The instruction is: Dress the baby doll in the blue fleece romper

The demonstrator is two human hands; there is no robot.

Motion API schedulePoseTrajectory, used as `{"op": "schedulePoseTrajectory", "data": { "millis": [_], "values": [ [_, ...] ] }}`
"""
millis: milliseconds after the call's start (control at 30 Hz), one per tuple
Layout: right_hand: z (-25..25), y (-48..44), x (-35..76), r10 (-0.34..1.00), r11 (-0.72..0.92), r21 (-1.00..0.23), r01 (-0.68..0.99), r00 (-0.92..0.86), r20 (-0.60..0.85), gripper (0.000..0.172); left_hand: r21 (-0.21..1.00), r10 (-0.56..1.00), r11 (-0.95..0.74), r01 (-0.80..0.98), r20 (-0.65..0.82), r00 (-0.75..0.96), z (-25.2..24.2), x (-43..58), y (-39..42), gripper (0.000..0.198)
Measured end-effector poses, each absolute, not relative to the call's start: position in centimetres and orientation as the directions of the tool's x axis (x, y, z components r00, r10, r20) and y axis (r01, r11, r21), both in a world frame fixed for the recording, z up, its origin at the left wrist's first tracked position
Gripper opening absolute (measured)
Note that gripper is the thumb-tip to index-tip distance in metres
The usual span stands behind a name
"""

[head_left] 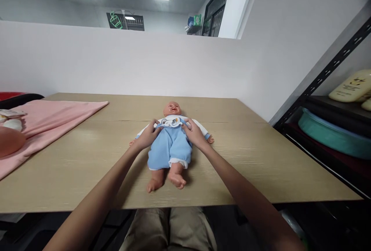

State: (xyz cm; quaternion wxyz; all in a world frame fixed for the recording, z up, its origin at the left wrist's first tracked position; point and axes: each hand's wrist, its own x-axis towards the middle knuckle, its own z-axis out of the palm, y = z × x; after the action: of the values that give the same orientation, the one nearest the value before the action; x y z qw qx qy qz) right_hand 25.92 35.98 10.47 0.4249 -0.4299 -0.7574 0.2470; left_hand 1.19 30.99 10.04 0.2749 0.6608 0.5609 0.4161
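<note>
A baby doll (173,109) lies on its back on the wooden table, head away from me and bare feet toward me. It wears a white top with blue cuffs and light blue pants (169,146) with white trim at the leg. My left hand (148,133) pinches the blue cloth at the left of the doll's waist. On the other side, my right hand (193,132) grips the waist edge between thumb and fingers. Between both hands shows a white patch with a printed cartoon face (172,121).
At the left, a pink cloth (63,110) covers part of the table (237,158), with a rounded skin-coloured object (11,141) on it. A rack on the right holds a teal basin (333,135) and a pale yellow bottle (352,87). A white partition (139,61) stands behind.
</note>
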Motion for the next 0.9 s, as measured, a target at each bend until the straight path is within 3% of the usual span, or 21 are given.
{"op": "schedulePoseTrajectory", "data": {
  "millis": [133,400,600,900],
  "values": [
    [10.5,36.1,26.5,0.847,0.526,-0.686,0.502,-0.236,0.476,0.025,0.86,0.971,-0.24,0.45,0.216,0.106,10.1,1.1,32.1,0.05],
    [9.2,37.7,27.3,0.881,0.462,-0.679,0.571,-0.204,0.427,0.029,0.881,0.962,-0.273,0.387,0.252,0.106,9.5,0.9,32.8,0.047],
    [9.3,40.5,27.3,0.883,0.468,-0.74,0.483,-0.293,0.367,0.032,0.924,0.978,-0.193,0.33,0.155,0.139,9.1,0.1,34.6,0.055],
    [5.4,38.2,31.9,0.922,0.296,-0.921,0.253,-0.328,0.207,0.045,0.922,0.981,-0.194,0.336,0.181,0.072,7.5,-1.0,31.6,0.029]
  ]
}}
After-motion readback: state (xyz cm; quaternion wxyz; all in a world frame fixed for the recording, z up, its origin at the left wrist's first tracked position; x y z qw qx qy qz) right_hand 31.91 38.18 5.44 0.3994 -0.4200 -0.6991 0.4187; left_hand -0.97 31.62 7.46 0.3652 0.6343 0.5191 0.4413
